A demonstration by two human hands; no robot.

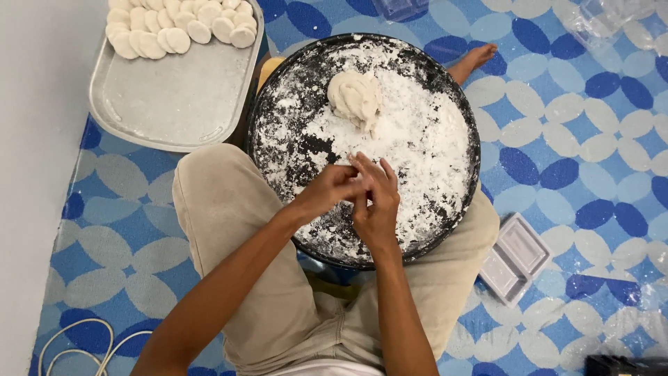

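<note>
A: Largest first? Blue and white patterned floor mat (pixel 598 139), with the round dark pan (pixel 259 132) resting on the lap in beige trousers (pixel 223 209).

B: Inside the pan?

A: White flour (pixel 424 146) over most of it, dough lump (pixel 355 96) toward the far side of the pan.

B: Outside the pan?

A: Metal tray (pixel 174 97) just left of the pan, rows of flat white dough discs (pixel 181 28) at its far end. Small clear plastic container (pixel 515 257) right of the pan, near side.

B: And the hands?

A: Left hand (pixel 327 191) and right hand (pixel 376 202) together over the near half of the pan, fingers curled and pinched against each other. Probably a small dough piece between them, but hidden, cannot tell. Dough lump straight ahead of both hands, apart from them, about equally near to each.
</note>
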